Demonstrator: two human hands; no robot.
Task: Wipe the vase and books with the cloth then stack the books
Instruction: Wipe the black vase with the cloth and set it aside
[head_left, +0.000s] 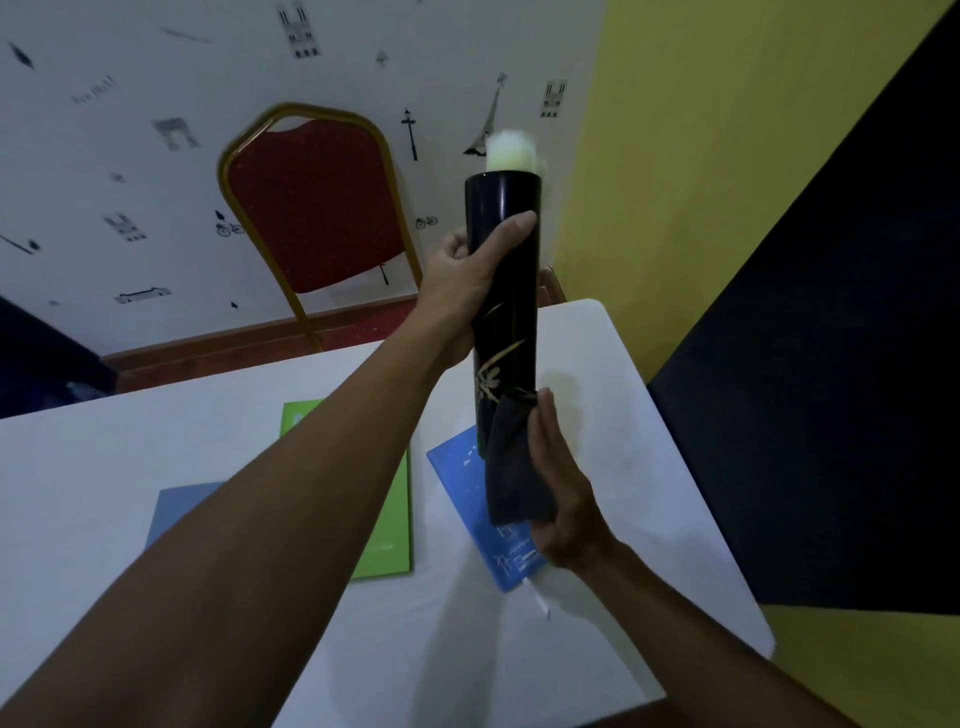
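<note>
A tall black vase (511, 291) with a gold leaf pattern and a pale fluffy tuft at its mouth is held upright above the white table (156, 457). My left hand (467, 291) grips its upper half. My right hand (558, 493) presses a dark cloth (511, 467) against the vase's lower end. On the table lie a green book (392, 519), a grey-blue book (176, 509) partly hidden by my left forearm, and a blue book (472, 488) under the vase and cloth.
A red chair with a gold frame (311, 208) stands behind the table against a white patterned wall. The table's right edge (701, 493) runs beside a yellow wall and a dark panel (831, 389).
</note>
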